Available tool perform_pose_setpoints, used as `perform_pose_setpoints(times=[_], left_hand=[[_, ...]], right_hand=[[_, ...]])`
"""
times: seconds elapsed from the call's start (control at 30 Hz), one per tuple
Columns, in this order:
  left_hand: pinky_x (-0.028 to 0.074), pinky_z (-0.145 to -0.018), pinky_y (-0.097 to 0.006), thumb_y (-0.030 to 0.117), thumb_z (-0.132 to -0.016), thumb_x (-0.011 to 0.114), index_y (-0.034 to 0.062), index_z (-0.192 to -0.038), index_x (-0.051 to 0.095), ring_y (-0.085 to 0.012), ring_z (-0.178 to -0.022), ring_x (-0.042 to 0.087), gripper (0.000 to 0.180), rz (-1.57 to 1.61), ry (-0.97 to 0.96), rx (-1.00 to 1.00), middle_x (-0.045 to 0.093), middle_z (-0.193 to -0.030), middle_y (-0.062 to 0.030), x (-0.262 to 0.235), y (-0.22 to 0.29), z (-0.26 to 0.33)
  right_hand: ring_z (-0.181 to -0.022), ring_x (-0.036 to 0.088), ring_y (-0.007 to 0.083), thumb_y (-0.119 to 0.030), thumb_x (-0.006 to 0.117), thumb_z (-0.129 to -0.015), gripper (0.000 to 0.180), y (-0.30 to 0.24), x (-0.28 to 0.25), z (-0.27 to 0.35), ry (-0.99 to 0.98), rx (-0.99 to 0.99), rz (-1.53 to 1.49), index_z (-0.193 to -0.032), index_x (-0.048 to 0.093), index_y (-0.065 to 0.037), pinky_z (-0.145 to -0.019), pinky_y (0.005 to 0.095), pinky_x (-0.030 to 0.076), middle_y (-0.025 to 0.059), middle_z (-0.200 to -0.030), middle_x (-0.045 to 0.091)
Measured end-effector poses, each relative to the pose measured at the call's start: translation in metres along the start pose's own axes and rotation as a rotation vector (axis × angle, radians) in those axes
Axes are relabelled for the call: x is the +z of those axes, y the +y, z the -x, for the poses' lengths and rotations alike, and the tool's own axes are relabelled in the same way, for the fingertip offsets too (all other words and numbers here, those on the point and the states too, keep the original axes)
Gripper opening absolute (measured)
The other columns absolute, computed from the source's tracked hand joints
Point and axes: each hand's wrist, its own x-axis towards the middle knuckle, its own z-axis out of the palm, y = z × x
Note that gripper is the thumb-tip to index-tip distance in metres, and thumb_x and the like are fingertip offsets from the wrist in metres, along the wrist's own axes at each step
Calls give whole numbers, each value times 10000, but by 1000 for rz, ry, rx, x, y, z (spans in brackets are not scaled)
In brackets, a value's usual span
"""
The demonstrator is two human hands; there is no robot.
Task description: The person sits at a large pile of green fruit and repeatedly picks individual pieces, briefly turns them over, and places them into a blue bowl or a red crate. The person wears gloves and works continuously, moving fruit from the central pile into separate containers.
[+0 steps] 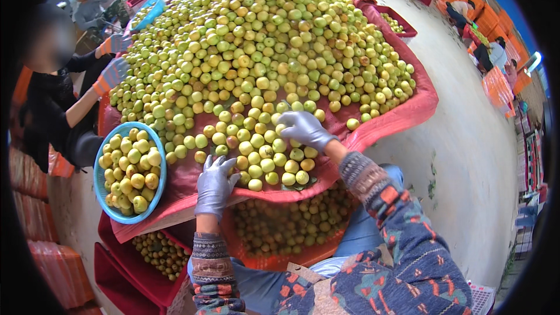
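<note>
A great heap of small round yellow-green fruits [256, 41], some with brown patches, covers a table draped in red cloth [402, 118]. My left hand [214, 186], in a grey glove, rests at the table's near edge with its fingers spread against the closest fruits. Farther right, my right hand [306, 129], gloved the same way, reaches over the loose fruits at the heap's front. Its fingers are bent and apart, touching fruits; the fingertips are partly hidden. Left of my left hand, a blue plastic basket [165, 166] full of the same fruits stands at the table's corner.
Below the table edge, an orange crate [326, 261] and a dark red crate [140, 274] hold more fruits. A co-worker with striped gloves [112, 76] sits at the left. Another blue basket [153, 11] stands at far left, and orange crates [499, 17] line the far right.
</note>
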Motion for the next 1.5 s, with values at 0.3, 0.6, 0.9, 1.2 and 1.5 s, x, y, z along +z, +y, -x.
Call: perform_pose_setpoints(times=[0.3,0.6,0.9,1.2,1.5], left_hand=[[461,-927,-432,277,-749,709,161,-1151,619,-386,-1208,469,428,18,-10,-33,588,-1215,-120,-1,1,3],[500,-857,-414,249,-727,721,148,-1119,635,-346,-1118,533,414,-33,82,-42,599,-1180,-80,0,-3,8],[502,-784,-425,306,-712,739,135,-1125,626,-322,-977,571,461,-29,-32,-212,616,-1035,-129,-8,3,-1],[467,-834,-412,288,-753,717,92,-1131,621,-333,-957,581,437,138,24,-10,633,-997,-138,-1,8,-1],[497,-790,-394,303,-769,711,62,-1108,630,-306,-918,627,424,97,85,-163,657,-1019,-133,-3,4,0]], right_hand=[[-904,627,129,-440,380,-989,519,-18,-8,49,-234,224,-1136,-1229,544,-10,-733,271,531,74,-1074,648],[-832,601,101,-206,613,-896,335,-4,-15,43,148,185,-680,-1156,605,6,-668,240,503,26,-1059,626],[-806,647,163,-62,622,-808,285,14,-16,97,92,335,-397,-1091,655,-77,-731,291,498,66,-894,682],[-880,639,243,-98,566,-773,132,-35,22,85,-50,-286,554,-891,620,-122,-708,356,520,68,-938,646],[-708,604,95,-241,660,-796,318,-19,13,66,-232,225,-565,-1054,619,-61,-610,249,481,15,-823,632]])
